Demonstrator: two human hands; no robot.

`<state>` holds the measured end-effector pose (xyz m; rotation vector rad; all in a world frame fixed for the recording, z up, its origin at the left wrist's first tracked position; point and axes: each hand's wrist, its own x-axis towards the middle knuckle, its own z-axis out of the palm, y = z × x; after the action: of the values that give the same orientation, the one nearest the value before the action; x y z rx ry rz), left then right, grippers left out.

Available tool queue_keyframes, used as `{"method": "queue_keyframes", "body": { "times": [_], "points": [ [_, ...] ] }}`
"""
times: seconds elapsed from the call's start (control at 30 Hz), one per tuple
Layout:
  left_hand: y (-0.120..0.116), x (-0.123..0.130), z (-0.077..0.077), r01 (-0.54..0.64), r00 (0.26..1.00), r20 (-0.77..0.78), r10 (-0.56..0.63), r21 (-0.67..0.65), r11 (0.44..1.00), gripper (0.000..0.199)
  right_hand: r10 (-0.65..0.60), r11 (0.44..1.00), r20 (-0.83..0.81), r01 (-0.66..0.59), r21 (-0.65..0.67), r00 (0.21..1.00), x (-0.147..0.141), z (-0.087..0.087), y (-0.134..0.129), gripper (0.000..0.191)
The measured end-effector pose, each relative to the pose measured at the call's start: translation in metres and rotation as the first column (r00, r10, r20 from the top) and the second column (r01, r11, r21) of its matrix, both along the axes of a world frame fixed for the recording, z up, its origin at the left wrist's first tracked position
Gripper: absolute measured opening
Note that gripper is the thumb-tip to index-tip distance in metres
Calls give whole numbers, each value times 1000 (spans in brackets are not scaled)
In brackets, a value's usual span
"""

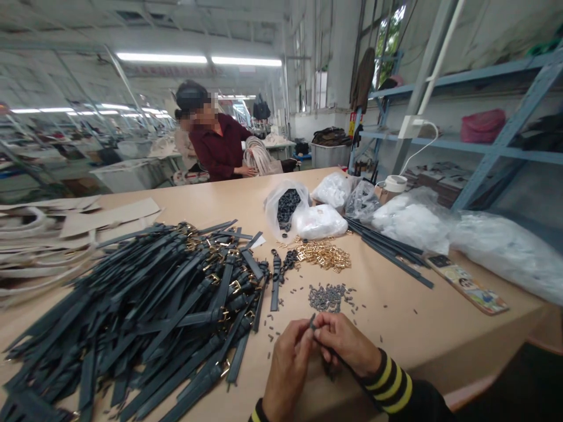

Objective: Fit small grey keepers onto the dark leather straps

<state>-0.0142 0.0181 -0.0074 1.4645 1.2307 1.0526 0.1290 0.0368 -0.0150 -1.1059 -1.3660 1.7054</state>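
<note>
Near the counter edge, a dark strap is pinched at its tip between both hands: left hand, right hand. Fitting step judged underway; small loops lie just ahead, strap pile at left.

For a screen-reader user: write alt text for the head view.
Two hands, left hand and right hand, pinch a small dark strap piece over a table, beside a heap of dark straps, gold buckles and small grey bits.

Free: bare table at 2 o'clock of hands.
Blocked: strap pile at 9; small dark pieces at 12.
</note>
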Motion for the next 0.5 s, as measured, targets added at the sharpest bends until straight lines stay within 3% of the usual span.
{"method": "queue_keyframes", "body": {
  "times": [0.07, 0.3, 0.37, 0.43, 0.5],
  "points": [
    [1, 0, -2, 67, 993, -101, -65, 16, 998, 22, 23, 1000, 19, -22, -5, 1000, 1, -3, 2, 27],
    [25, -1, -10, 89, 971, -216, -99, -56, 994, 34, 49, 995, -47, -52, -79, 998, 6, -3, 11, 36],
    [39, -5, -10, 88, 953, -293, -80, 12, 996, 28, 37, 996, -44, -40, -80, 998, 13, -5, 15, 35],
    [59, -12, -11, 55, 892, -452, 22, 156, 986, 22, 0, 999, 38, 2, -53, 999, 22, -8, 22, 32],
    [83, -20, -16, 32, 745, -648, 160, 274, 961, 30, -66, 998, 212, 66, 9, 975, 30, -11, 30, 26]
  ]
}}
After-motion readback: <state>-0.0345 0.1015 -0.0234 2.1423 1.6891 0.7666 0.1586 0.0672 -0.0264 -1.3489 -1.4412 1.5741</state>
